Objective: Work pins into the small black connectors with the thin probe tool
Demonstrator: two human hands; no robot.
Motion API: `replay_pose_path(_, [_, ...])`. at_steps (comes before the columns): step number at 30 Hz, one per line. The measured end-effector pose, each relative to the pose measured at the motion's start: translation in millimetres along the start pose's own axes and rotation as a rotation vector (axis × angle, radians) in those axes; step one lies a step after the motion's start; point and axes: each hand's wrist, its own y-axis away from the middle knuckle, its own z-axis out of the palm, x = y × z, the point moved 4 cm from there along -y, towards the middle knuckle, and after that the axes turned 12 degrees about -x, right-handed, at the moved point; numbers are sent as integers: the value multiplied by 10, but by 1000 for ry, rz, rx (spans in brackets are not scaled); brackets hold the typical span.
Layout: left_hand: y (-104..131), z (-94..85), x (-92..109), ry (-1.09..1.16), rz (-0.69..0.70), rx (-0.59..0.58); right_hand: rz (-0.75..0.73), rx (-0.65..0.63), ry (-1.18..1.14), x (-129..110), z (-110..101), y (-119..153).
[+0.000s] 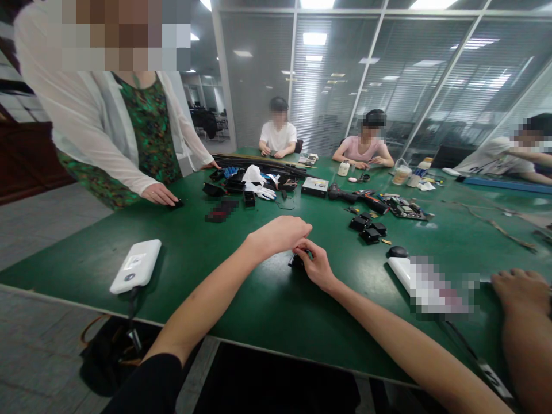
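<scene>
Above the middle of the green table, my two hands meet over a small black part (294, 261). My right hand (318, 263) pinches this part between thumb and fingers, low over the tabletop. Only a bit of its dark, shiny edge shows, so its kind is unclear. My left hand (282, 236) arches over from the left, back of the hand up, its fingers curled down against the right fingertips. Whatever the left fingers grip is hidden behind the hand. Several similar-looking black boxy pieces (371, 227) lie farther off to the right.
White power banks with cables lie left (138, 264) and right (403, 273). Beyond my hands are white gloves (259, 187), a metal drive (315, 186), a power tool (357, 196) and a circuit board (407, 207). A co-worker stands left; others sit around the table, one arm (524, 310) close right.
</scene>
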Motion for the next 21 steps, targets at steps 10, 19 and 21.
replay_pose_path(10, [15,-14,-1,6,-12,-9,21,-6,38,-34,-8,5])
replay_pose_path(19, [33,-23,0,15,-12,-19,43,24,9,47,-6,13])
replay_pose_path(21, [37,-23,-4,11,-16,-17,29,0,9,16,2,7])
